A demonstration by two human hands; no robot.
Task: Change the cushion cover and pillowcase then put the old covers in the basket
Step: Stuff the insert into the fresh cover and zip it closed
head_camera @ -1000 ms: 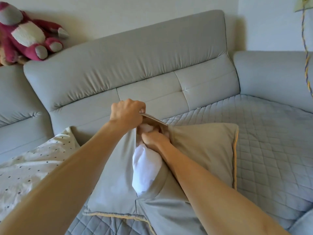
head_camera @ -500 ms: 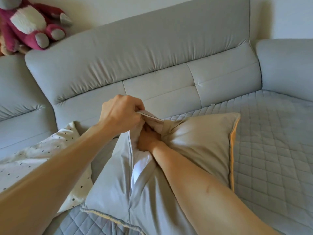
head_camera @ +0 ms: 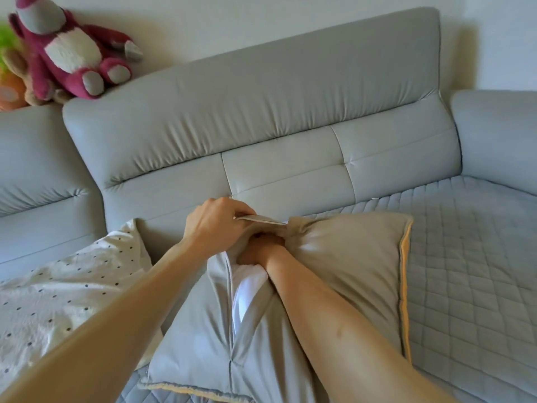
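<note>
On the grey sofa (head_camera: 261,97), right up against the backrest, the cushion cover (head_camera: 348,271) is being worked at its open seam. It's lying on the quilted seat pad (head_camera: 470,257) with the dotted pillow (head_camera: 58,301) just beside it on the left. No basket is being shown anywhere, so the drop-off spot can't be judged. The white insert (head_camera: 248,289) is being exposed through the slit, bunched rather than flat, and that's probably where trouble is brewing. If it's being forced through a gap that narrow, the filling is likely getting wadded into one corner, or the seam is being strained at the lower end where the slit closes. The left hand (head_camera: 215,228) is being clenched, with the flap edge (head_camera: 261,220) being pinched between thumb and curled fingers and pulled up and away. The right hand (head_camera: 261,248) is being pushed into the slit past the knuckles. Its fingers are being hidden by fabric, so whether anything is being gripped in there can't be told. If that pinched edge is being let slip while the buried hand is tugging, the flap is probably closing over the wrist and the whole cushion is getting dragged toward the front of the seat.
</note>
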